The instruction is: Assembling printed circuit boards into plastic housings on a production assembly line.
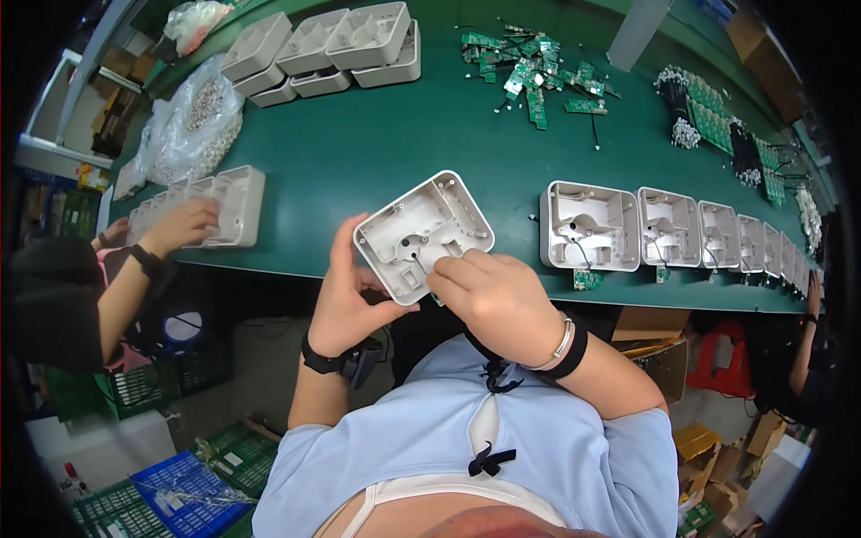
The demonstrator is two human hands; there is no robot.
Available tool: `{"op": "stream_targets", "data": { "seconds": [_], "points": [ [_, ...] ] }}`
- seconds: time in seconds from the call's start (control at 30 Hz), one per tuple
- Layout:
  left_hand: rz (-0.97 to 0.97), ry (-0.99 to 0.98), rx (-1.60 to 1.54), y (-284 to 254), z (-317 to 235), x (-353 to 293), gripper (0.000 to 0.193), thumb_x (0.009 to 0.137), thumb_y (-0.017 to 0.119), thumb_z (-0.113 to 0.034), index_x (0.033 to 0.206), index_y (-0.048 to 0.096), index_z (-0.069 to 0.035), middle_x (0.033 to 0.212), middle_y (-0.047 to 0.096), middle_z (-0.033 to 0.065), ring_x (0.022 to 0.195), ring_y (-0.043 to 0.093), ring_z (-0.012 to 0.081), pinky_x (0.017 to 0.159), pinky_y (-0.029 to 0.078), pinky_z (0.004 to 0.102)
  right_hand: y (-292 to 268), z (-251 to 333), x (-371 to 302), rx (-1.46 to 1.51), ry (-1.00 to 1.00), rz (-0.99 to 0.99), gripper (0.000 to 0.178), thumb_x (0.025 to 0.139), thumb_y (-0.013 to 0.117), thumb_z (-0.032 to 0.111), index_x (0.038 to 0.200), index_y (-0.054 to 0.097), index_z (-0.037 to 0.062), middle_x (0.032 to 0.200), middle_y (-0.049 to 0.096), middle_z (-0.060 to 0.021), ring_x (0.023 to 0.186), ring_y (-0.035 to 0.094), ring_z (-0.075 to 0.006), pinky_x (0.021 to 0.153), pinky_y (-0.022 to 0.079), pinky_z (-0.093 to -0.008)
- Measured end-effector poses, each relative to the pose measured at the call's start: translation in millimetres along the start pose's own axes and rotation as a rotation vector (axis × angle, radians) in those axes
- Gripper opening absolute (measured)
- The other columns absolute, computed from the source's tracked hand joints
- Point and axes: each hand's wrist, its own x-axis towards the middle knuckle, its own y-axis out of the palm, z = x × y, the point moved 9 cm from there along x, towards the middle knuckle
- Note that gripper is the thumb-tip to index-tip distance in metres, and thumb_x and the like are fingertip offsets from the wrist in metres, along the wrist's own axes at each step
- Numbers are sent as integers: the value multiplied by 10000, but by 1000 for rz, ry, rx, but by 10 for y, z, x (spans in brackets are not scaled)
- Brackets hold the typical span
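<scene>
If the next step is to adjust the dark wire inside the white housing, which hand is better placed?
Probably the right hand: its fingers reach over the white housing, close to the dark wire. The left hand seems less free, as it holds the housing's left side.

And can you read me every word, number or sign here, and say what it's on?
None that I can read.
White casing being held: no lettering I can make out.
Piled circuit boards: any print is too small.
Brown box at the upper right: too blurred to tell.
</scene>
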Motion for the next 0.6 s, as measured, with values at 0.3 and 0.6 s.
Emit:
{"op": "stream_targets", "data": {
  "seconds": [0.3,0.6],
  "points": [
    [-40,-148,135,47,-74,197,1090,751,891,46,1624,241,-13,1470,574,232,986,772,219,844,628,334,-115,-44,-45,-135,39,78,198,752,693,75,948,673,50,928,631,-50,845,659,-218,658,565,-324],
    [-5,-113,489,122,-266,305,731,824,890,-113,1447,528,11,1368,635,220,924,760,246,796,601,343,-84,-133,-41,-244,110,110,140,742,674,39,872,623,52,897,608,-74,872,643,-250,667,569,-341]
  ]
}}
